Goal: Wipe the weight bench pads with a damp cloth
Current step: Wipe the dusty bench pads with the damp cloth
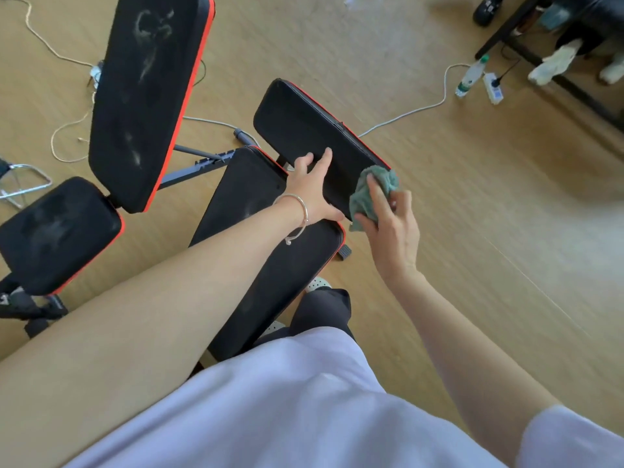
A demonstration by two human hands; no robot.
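Two weight benches with black pads and orange trim stand on the wood floor. The near bench has a raised back pad [304, 130] and a long seat pad [250, 197] below it. My left hand [312, 187], with a silver bangle on the wrist, presses flat on the lower end of the raised pad, fingers apart. My right hand [388, 221] grips a crumpled green cloth [368, 194] at that pad's lower right edge. The far bench's back pad [148, 96] and seat pad [57, 234] carry whitish dusty smears.
White cables [408, 113] trail over the floor behind the benches. A plastic water bottle [469, 76] and a power strip [493, 87] lie at the upper right beside a black frame [506, 32]. A metal wire handle [27, 184] sits at the left edge.
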